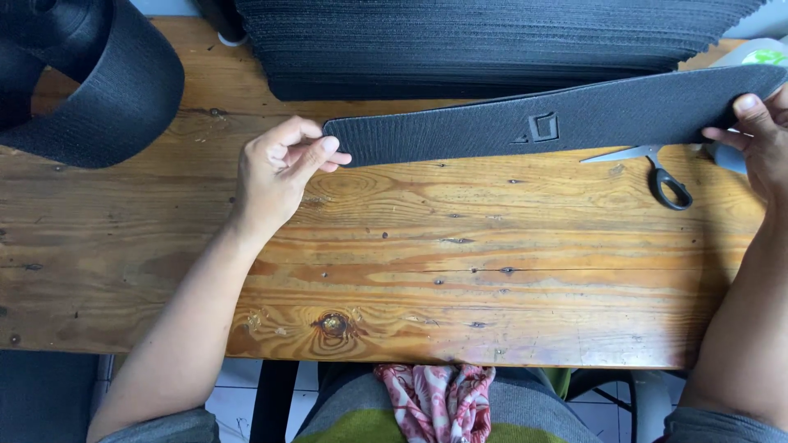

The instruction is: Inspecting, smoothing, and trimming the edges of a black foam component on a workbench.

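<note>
Black strip [542,123]: long axis runs left-right along the table's [394,279] far edge; I see left hand [275,176] pinching its left tip, right hand [763,143] gripping the right end.

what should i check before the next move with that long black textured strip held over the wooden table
1. Left hand pinches the narrow end of the long black textured strip: ok.
2. Right hand grips the wide end, thumb on top: ok.
3. Strip stretched flat between both hands, no visible fold: ok.
4. Black-handled scissors lie partly under the strip, blades closed, near the right hand: ok.
5. Bare wooden table in front of the strip: ok.
6. Stack of black sheets behind, whether the strip touches it: cannot tell.
</note>
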